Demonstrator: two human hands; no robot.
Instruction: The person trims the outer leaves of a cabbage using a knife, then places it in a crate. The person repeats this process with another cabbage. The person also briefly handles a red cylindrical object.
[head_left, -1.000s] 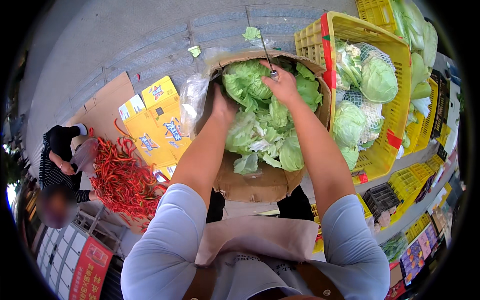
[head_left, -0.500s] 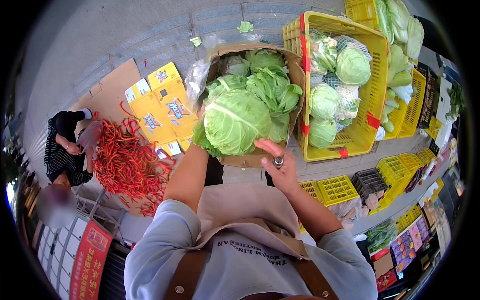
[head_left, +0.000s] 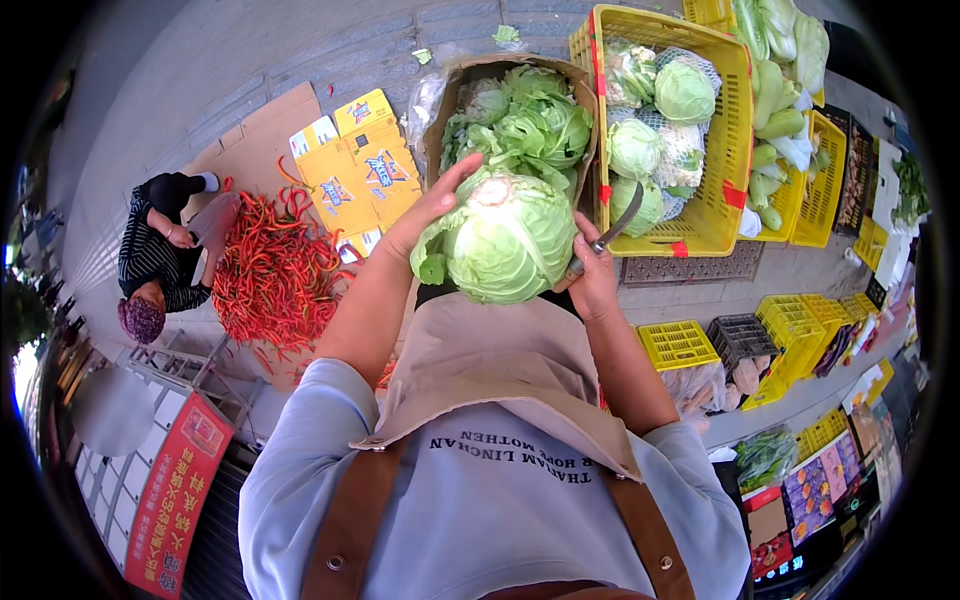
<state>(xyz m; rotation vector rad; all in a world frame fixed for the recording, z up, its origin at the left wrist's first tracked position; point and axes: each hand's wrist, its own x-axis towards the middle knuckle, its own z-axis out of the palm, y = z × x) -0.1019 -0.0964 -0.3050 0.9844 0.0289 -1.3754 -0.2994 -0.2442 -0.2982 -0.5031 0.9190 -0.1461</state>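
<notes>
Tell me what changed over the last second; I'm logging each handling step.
The left hand lifted a cabbage out of the cardboard box toward the body. The right hand drew back beside it, knife still gripped. The yellow crate and chilli pile stayed put.

The person wears a light blue short-sleeved shirt (head_left: 480, 500) with dark printed letters on the chest, a beige apron bib (head_left: 500, 370) over it, and two brown leather straps (head_left: 350, 530) with metal rivets. The forearms are bare.

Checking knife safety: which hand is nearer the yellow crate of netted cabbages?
Right. The right hand, gripping the knife, is just beside the crate; the left hand is beyond the cabbage.
</notes>
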